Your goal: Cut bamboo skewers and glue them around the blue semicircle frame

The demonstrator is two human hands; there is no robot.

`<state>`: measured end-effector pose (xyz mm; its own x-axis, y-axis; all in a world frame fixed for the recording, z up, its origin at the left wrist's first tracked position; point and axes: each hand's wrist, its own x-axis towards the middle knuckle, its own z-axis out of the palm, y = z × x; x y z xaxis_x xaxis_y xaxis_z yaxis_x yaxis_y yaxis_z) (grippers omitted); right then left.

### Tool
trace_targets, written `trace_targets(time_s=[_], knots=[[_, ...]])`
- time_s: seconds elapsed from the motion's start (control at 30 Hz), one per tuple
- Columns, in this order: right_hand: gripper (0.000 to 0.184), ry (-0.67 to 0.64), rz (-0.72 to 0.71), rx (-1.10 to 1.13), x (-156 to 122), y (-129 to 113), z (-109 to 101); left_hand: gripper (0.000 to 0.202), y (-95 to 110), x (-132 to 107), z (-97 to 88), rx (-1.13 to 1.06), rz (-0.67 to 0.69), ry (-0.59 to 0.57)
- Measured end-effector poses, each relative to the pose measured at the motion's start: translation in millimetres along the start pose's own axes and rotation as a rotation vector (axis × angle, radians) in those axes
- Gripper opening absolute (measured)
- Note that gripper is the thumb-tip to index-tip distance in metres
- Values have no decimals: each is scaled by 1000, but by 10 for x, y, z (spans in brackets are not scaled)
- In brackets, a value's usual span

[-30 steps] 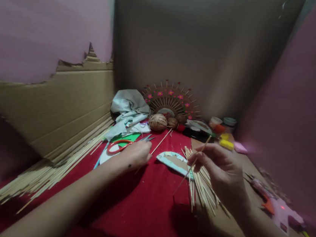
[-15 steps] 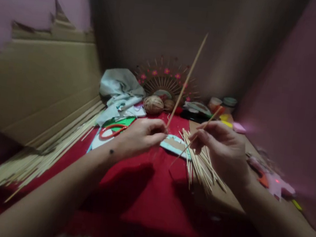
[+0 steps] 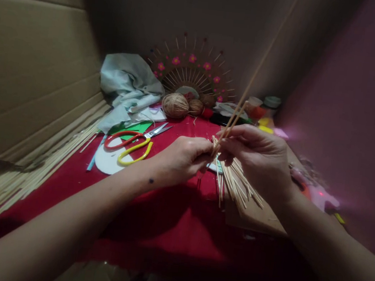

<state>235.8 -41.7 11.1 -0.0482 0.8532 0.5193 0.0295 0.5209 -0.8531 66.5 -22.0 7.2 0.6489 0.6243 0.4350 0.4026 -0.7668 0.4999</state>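
Note:
Two thin wooden sticks run side by side between my hands, the long stick [image 3: 258, 67] rising well above the short stick [image 3: 239, 115]. My left hand [image 3: 189, 156] is closed around their lower part. Thumb and fingers of my right hand [image 3: 254, 152] pinch both sticks just above it. Beneath my hands lies a loose bunch of short sticks [image 3: 239, 187], partly over a pale printed piece [image 3: 217, 165] that my fingers mostly hide.
Scissors [image 3: 148, 141] with red and yellow handles rest on a white disc [image 3: 104, 160] at left. Long sticks [image 3: 34, 177] lie by a cardboard wall [image 3: 29, 73]. Twine balls [image 3: 175, 105] and a decorated fan [image 3: 191, 69] stand behind, on red cloth [image 3: 163, 237].
My hands have come together, and the short stick now lies alongside the long one instead of apart from it. The view has shifted, showing the scissors more fully.

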Motion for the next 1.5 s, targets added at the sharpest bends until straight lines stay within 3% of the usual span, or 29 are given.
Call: trace_targets(time_s=[0.27, 0.7, 0.87, 1.03, 1.23, 1.5], knots=[[12, -55, -12, 24, -10, -13, -16, 17, -53, -5, 76, -36, 47, -122], [2, -110, 5, -101, -53, -54, 3, 13, -117, -46, 134, -35, 136, -84], [13, -64, 13, -2, -4, -137, 21, 15, -128, -55, 153, -64, 176, -65], [16, -9, -38, 69, 48, -186, 6, 17, -120, -53, 166, -34, 160, -89], [4, -34, 35, 87, 80, -255, -21, 15, -162, -92, 190, -79, 142, -112], [9, -42, 51, 154, 109, -285, -27, 14, -151, -116, 208, -123, 78, -147]])
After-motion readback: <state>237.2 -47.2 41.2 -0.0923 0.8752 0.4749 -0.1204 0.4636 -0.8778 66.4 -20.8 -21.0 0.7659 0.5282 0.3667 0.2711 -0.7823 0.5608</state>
